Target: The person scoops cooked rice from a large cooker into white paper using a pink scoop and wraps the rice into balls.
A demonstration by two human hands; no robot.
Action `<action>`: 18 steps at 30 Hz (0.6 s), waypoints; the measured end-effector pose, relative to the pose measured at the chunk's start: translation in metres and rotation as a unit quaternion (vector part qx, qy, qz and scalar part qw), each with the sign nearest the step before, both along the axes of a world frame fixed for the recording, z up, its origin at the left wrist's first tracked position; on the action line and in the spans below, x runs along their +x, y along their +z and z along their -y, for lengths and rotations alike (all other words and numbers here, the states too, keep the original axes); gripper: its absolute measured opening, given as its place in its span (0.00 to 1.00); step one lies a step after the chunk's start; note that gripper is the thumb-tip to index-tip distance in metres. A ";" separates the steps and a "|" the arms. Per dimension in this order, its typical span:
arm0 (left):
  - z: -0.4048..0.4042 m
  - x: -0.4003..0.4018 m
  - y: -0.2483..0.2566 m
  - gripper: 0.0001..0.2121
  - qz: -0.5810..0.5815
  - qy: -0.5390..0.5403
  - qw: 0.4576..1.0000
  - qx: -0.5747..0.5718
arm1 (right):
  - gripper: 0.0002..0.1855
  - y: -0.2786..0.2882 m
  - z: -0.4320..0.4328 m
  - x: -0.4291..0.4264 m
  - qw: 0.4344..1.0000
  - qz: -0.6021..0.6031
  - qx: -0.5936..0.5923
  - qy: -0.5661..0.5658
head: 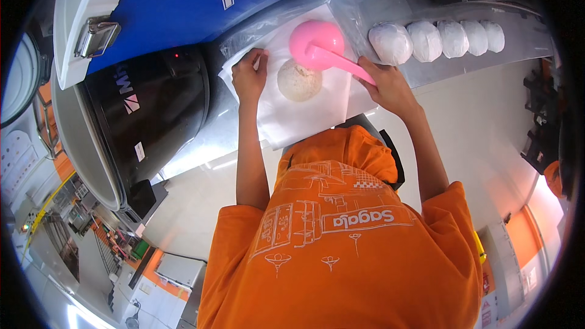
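Note:
My right hand (386, 83) grips the handle of a pink plastic ladle (318, 43), whose round bowl is over the upper part of the white paper. Just below the bowl, partly covered by it, a pale rounded mound (299, 82) with brownish specks rests on the stacked white paper sheets (320, 114). At the left edge of the sheets is my left hand (250, 73), thumb and fingertips close together; whether paper is pinched between them cannot be told. To the right, several white paper-wrapped bundles (390, 43) stand in a row on the metal counter.
A large blue cooler box (173, 9) with a metal latch (98, 36) stands behind the counter (438, 73). On the left is a black appliance (151, 109) with a small red light. Clear plastic sheeting (256, 29) lies behind the paper.

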State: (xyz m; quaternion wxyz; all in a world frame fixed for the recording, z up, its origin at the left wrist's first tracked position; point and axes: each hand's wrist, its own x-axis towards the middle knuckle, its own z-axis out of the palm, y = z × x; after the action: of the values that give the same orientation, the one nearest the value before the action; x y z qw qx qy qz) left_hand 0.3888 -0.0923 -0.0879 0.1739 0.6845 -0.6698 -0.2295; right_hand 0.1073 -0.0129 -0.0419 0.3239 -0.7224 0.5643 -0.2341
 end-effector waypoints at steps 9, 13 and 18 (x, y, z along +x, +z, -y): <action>0.000 -0.002 0.004 0.08 0.006 0.009 1.000 0.015 | 0.12 -0.014 -0.002 0.001 0.999 -0.027 0.004 -0.034; 0.000 -0.004 0.007 0.08 0.014 0.017 1.000 0.023 | 0.12 -0.016 -0.005 0.003 0.997 0.023 0.011 -0.078; 0.000 0.005 -0.008 0.09 -0.004 -0.006 1.000 0.012 | 0.11 -0.013 -0.010 0.008 0.997 0.047 0.044 -0.047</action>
State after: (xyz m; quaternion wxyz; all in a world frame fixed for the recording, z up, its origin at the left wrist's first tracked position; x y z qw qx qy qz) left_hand 0.3942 -0.0918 -0.0957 0.1672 0.6816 -0.6703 -0.2414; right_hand 0.1157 -0.0027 -0.0548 0.3705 -0.6684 0.5911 -0.2579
